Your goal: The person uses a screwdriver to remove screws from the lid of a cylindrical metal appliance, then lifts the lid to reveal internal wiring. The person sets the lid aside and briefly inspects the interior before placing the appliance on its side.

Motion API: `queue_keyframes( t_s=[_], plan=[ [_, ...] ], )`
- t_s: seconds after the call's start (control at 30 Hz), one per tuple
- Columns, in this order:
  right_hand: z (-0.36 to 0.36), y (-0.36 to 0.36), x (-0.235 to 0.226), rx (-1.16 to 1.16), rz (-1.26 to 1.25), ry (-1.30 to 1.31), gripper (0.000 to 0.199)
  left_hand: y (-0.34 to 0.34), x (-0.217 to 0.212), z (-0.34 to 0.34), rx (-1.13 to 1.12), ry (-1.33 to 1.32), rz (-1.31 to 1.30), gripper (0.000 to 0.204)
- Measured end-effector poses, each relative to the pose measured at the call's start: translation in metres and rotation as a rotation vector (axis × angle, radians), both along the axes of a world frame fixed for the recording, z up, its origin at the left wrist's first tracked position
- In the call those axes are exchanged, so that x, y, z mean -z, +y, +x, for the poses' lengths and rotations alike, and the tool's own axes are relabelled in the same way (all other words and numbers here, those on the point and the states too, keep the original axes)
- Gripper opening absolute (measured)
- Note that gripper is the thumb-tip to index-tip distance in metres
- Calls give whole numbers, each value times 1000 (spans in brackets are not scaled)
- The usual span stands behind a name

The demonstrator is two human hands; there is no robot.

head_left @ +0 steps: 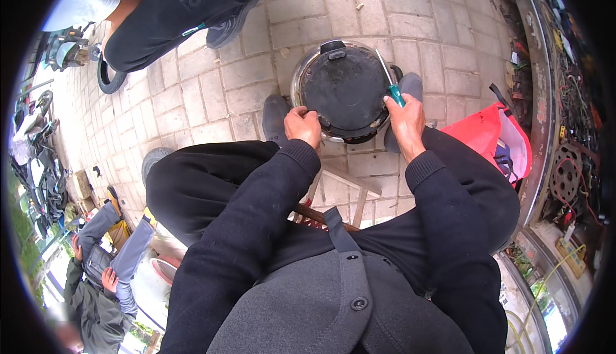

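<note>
Sitting over paving stones (212, 91). Left hand (303, 125) grips the near-left rim of a round cooker (343, 88), fingers curled together. Right hand (404, 118) wraps shut around a green-handled screwdriver (389, 79), tip on the cooker's right edge. Red bag (487, 129) lies right; another person's leg (173, 20) beyond.

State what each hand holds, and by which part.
The right hand holds a screwdriver by its green handle. The left hand grips the near rim of the upturned round cooker.
</note>
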State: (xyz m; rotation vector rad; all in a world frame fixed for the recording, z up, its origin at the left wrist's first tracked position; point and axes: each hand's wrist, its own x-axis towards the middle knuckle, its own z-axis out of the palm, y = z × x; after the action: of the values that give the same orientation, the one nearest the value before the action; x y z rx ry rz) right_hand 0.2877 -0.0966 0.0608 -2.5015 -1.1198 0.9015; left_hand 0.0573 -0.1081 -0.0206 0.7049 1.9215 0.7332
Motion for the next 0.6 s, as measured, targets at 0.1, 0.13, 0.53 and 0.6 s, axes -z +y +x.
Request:
queue_keyframes(
  t_s=[0.1,0.13,0.53,0.6],
  plan=[
    [4,-1,6,49,-4,32,36,4,-2,2,-58,-53,-47,27],
    [7,-1,9,68,3,46,36,5,-4,2,-95,-103,-36,23],
    [20,-2,35,152,62,161,28,7,-9,2,-209,-214,-51,12],
    [19,-1,34,148,35,154,29,7,-6,2,-218,-217,-46,12]
  ],
)
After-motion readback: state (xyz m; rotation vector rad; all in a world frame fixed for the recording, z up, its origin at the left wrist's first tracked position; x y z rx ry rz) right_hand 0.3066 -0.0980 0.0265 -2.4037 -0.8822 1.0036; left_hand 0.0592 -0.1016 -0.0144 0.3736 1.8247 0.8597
